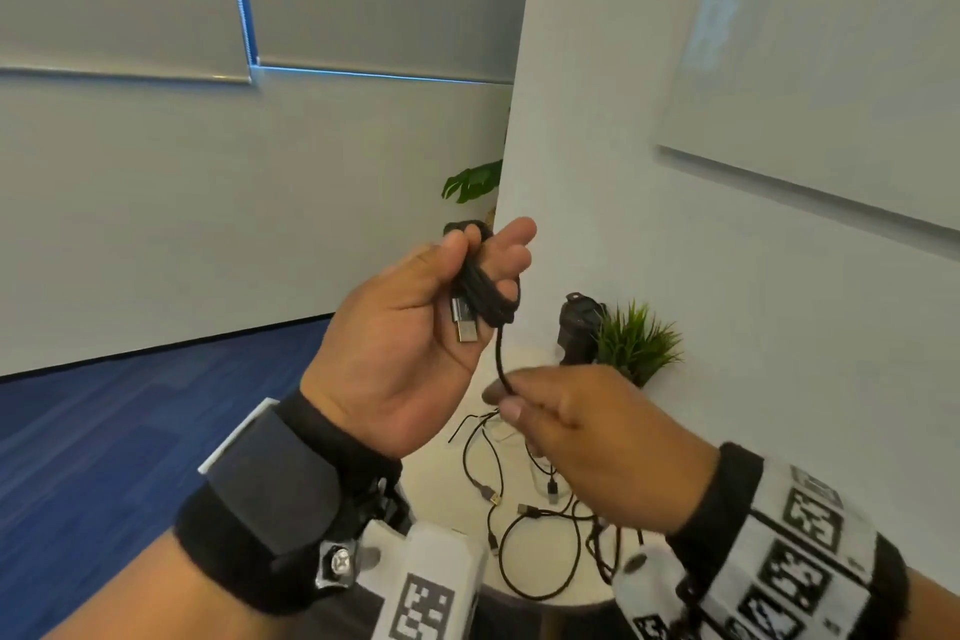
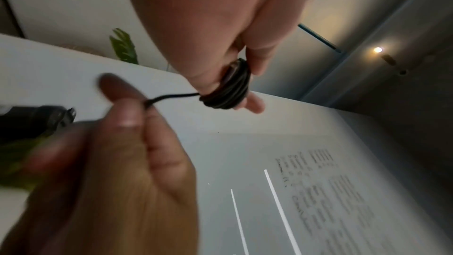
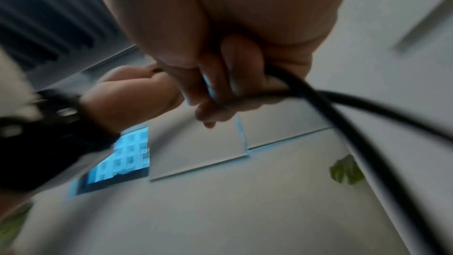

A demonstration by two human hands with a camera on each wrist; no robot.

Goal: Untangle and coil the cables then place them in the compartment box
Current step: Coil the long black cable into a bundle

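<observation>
My left hand (image 1: 483, 244) is raised palm-up at the middle of the head view. A black cable coil (image 1: 485, 294) is wound around its fingers and pinned by the thumb, and a silver USB plug (image 1: 464, 326) sticks out below the coil. From the coil a short free run of the cable drops to my right hand (image 1: 506, 398), which pinches it between thumb and forefinger. The left wrist view shows the coil (image 2: 230, 90) on the fingers and the right hand (image 2: 137, 108) pinching the strand. In the right wrist view the cable (image 3: 343, 115) trails out of my right hand (image 3: 232, 88).
Below my hands, several loose black cables (image 1: 540, 525) lie tangled on a white round table (image 1: 441, 489). A small green plant (image 1: 636, 343) and a black device (image 1: 576, 322) stand at the table's far side against the wall. Blue carpet (image 1: 130, 431) lies to the left. No compartment box shows.
</observation>
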